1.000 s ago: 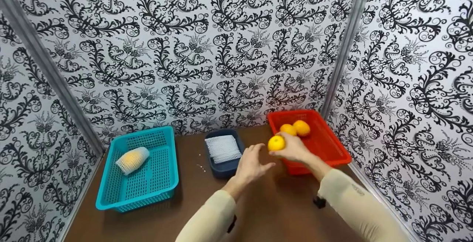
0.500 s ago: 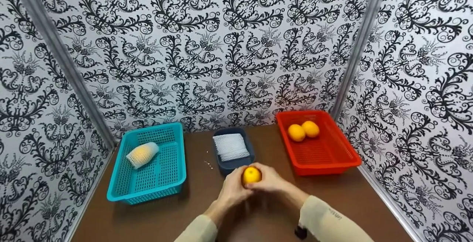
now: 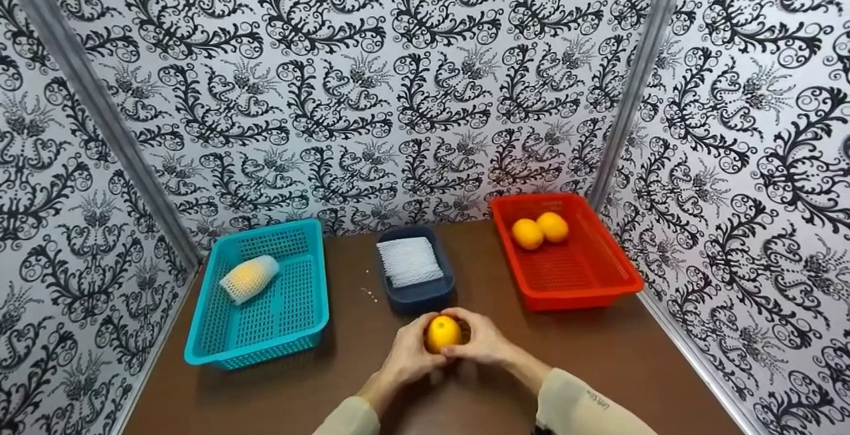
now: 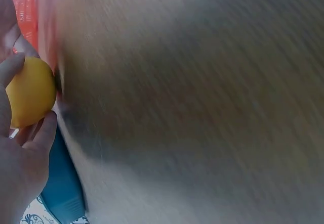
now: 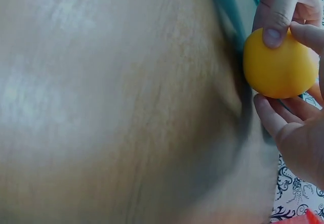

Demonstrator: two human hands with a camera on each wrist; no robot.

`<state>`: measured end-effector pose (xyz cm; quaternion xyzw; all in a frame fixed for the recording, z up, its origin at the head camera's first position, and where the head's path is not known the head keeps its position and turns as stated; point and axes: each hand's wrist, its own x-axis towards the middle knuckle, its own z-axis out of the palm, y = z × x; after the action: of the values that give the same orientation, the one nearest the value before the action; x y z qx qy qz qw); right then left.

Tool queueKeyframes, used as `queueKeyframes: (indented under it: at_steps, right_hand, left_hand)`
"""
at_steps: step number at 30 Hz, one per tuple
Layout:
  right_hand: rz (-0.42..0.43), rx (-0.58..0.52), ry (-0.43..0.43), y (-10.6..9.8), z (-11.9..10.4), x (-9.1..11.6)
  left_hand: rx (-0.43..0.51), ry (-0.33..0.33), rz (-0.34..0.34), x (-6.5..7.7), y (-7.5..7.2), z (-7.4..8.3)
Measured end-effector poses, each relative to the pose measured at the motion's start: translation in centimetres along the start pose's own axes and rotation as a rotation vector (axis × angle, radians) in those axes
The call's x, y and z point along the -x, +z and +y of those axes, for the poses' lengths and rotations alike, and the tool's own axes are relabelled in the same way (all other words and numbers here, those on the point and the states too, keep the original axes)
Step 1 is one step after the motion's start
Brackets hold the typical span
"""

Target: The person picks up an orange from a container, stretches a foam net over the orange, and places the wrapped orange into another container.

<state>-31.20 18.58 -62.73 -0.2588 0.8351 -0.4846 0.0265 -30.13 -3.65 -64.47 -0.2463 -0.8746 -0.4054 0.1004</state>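
Observation:
In the head view an orange (image 3: 443, 333) is held between both hands above the brown table, in front of the dark blue tray. My left hand (image 3: 407, 354) grips it from the left, its fingers curled along the far side. From the right, my right hand (image 3: 488, 342) holds the same fruit with its thumb on the near side. The right wrist view shows a thumb (image 5: 273, 36) of the left hand lying on the yellow skin of the orange (image 5: 281, 64). Parts of the fingers are hidden behind the fruit.
The dark blue tray (image 3: 425, 294) bears white foam netting (image 3: 410, 261). At the left, a turquoise basket (image 3: 302, 319) contains a fruit in a foam net (image 3: 250, 279). Two more oranges (image 3: 540, 230) lie in the red basket (image 3: 584, 282) at right. Patterned walls (image 3: 372, 103) enclose the table.
My right hand has carried the orange from the red basket's near left edge to the table's middle. My left hand has come to it, and now both hold it, slightly lower than half a second ago.

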Motion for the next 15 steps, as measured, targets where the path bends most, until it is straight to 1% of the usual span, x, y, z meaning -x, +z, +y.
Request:
queueKeyframes:
  at_steps: [2, 5, 8, 11, 13, 15]
  right_hand:
    - [0.007, -0.033, -0.007, 0.2, 0.1, 0.2]
    - [0.008, -0.049, -0.009, 0.6, 0.0, 0.3]
    - [0.014, -0.028, -0.008, 0.9, -0.1, 0.3]
    - [0.029, 0.007, -0.004, 1.1, -0.1, 0.3]
    - [0.041, 0.015, -0.006, 1.2, -0.1, 0.4]
    - [0.046, 0.005, -0.005, 1.4, -0.1, 0.4]
  left_hand:
    - [0.003, -0.015, -0.015, 0.1, -0.1, -0.1]
    - [-0.018, -0.035, -0.047, 0.2, -0.5, 0.0]
    - [-0.064, -0.058, -0.097, 0.1, -1.2, 0.1]
    - [-0.105, -0.058, -0.164, -0.1, -2.2, 0.4]
    - [-0.118, -0.042, -0.207, -0.5, -3.2, 0.6]
    - [-0.130, -0.026, -0.228, -1.1, -4.2, 0.8]
